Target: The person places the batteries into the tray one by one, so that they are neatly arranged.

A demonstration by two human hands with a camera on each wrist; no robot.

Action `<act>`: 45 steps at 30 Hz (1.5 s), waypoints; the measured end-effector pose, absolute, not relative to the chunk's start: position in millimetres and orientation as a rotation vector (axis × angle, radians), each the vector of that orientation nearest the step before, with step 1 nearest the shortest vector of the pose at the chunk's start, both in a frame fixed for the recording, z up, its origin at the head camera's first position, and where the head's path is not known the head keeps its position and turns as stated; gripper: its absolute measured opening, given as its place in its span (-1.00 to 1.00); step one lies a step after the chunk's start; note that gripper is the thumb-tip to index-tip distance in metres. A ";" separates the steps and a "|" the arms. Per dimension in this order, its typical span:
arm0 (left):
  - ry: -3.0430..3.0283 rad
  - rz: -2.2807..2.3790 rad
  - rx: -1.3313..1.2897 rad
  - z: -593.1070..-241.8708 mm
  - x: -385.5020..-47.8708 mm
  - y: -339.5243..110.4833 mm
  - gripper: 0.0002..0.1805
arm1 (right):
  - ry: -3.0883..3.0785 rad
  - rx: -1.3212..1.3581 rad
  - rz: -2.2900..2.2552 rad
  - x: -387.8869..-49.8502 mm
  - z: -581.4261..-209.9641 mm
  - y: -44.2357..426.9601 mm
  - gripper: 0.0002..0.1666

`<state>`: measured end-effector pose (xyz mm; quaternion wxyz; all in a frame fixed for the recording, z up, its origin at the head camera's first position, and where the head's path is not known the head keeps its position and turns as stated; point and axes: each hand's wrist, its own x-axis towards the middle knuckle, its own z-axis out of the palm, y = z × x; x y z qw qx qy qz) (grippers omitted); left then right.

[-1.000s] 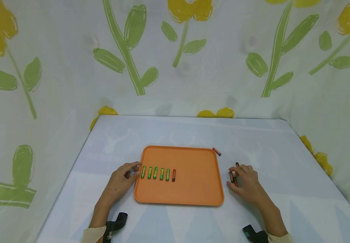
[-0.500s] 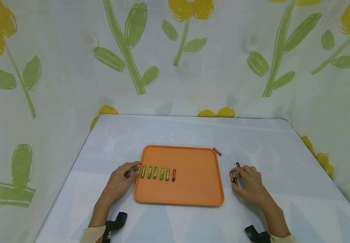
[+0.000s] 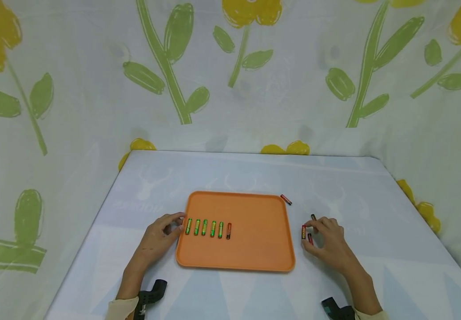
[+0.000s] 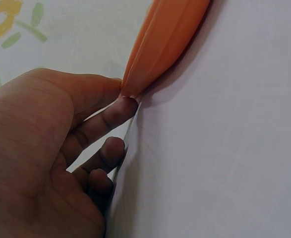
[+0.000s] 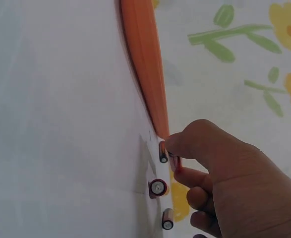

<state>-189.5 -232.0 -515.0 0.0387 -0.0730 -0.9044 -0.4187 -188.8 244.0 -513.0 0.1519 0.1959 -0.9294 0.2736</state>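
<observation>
My right hand (image 3: 326,242) pinches a red battery (image 3: 304,232) between thumb and fingertips, just off the tray's right side. In the right wrist view the held battery (image 5: 175,162) is mostly hidden by the fingers. Close by on the table lie more batteries: a dark-ended one (image 3: 313,217) behind the hand and a red one (image 3: 310,239) under it. At the left, my left hand (image 3: 159,238) holds the rim of the orange tray (image 3: 254,240); the left wrist view has thumb and a finger on the tray's edge (image 4: 157,44). A red battery (image 3: 228,231) lies in the tray.
Several green batteries (image 3: 204,227) stand in a row to the left of the red one on the tray. Another red battery (image 3: 285,199) lies by the tray's back right corner. The table (image 3: 246,171) has a pale patterned cover; a flowered curtain (image 3: 286,98) surrounds it.
Between thumb and fingers, the red battery has come slightly left, apart from the one beside it. My right hand shifted a little to the right. The left hand and tray stay put.
</observation>
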 end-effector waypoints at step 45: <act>-2.744 -1.299 -0.217 -513.2 -189.9 -231.3 -0.60 | -2.576 0.876 0.922 -206.2 -517.7 155.0 -0.58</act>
